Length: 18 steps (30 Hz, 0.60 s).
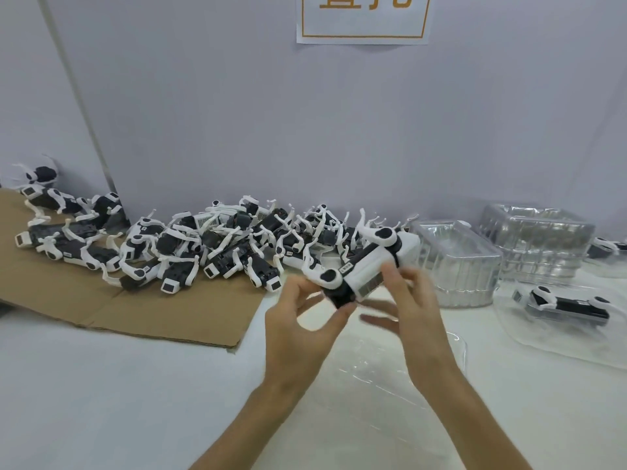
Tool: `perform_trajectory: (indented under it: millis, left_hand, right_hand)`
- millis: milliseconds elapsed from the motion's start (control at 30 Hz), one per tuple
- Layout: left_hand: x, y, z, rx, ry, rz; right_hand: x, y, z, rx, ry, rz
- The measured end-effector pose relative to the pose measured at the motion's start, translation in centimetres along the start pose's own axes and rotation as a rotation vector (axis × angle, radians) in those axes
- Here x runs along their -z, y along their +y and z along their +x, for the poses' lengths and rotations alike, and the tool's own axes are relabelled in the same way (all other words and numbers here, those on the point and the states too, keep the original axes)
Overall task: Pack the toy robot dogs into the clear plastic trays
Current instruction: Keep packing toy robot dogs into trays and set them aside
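Toy robot dog [364,266]: centre frame, held above the table. Left hand [305,323]: fingers pinch its black end. Right hand [415,300]: fingers curl round its white body. Pile of toy dogs [220,242]: centre left, on cardboard [152,310]. Clear plastic trays [456,262]: stacked, right.

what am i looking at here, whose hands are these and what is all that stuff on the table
There is no machine: this is one picture from a camera worn on a person's head, looking down at their bare hands. The left hand and right hand together hold a white and black plastic toy robot dog above the white table. A heap of the same toy dogs lies on a flat brown cardboard sheet at the left. At the right stand stacks of clear plastic trays, and one more clear tray already holds a packed dog.
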State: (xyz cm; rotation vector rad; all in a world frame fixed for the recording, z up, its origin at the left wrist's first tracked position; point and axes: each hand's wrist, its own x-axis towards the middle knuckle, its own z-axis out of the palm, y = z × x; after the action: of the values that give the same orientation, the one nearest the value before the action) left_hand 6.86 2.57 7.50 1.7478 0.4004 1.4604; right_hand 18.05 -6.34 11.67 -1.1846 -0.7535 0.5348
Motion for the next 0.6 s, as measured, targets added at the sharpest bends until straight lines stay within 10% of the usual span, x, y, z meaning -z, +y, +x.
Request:
perform_trajectory:
  millis: [200, 433, 600]
  left_hand:
    - [-0.5, -1.4, -0.6, -0.467, -0.119, 0.314]
    - [0.0, -2.4, -0.7, 0.041, -0.728, 0.333]
    - [0.2, -2.6, -0.6, 0.038, -0.631, 0.393]
  right_hand:
    - [0.3, -0.6, 0.1, 0.041, -0.095, 0.114]
    - [2.9, -1.4, 1.3, 0.101, 0.100, 0.389]
    - [4.6, -1.6, 1.8, 0.059, -0.009, 0.272]
